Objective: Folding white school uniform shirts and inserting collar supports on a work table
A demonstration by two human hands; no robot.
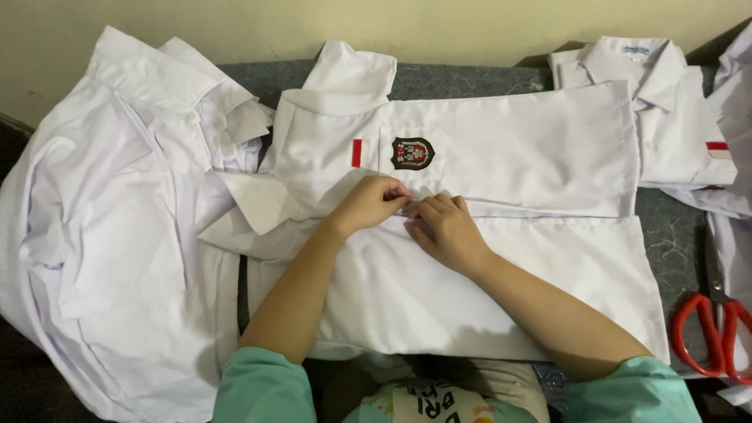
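Hands [415, 215] on badge-pocketed white shirt [501, 149]

Left hand [370, 202] and right hand [445, 231] meet, fingertips pinched together.

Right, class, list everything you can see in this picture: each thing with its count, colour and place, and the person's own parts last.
Shirt with chest badge: one, white, spread flat in the middle under both hands.
Badge: one, dark with red, on the chest pocket.
Red stripe patch: one, red and white, left of the badge.
Crumpled shirts: a pile, white, count unclear, at left.
Shirts at right: at least one, white, top right, one with a red stripe.
Scissors: one pair, red handles, right edge.
Work surface: one, grey-blue, under everything.
Sleeves: two, teal, bottom.
Left hand, right hand: fingertips pinching the shirt's front edge, below the badge.
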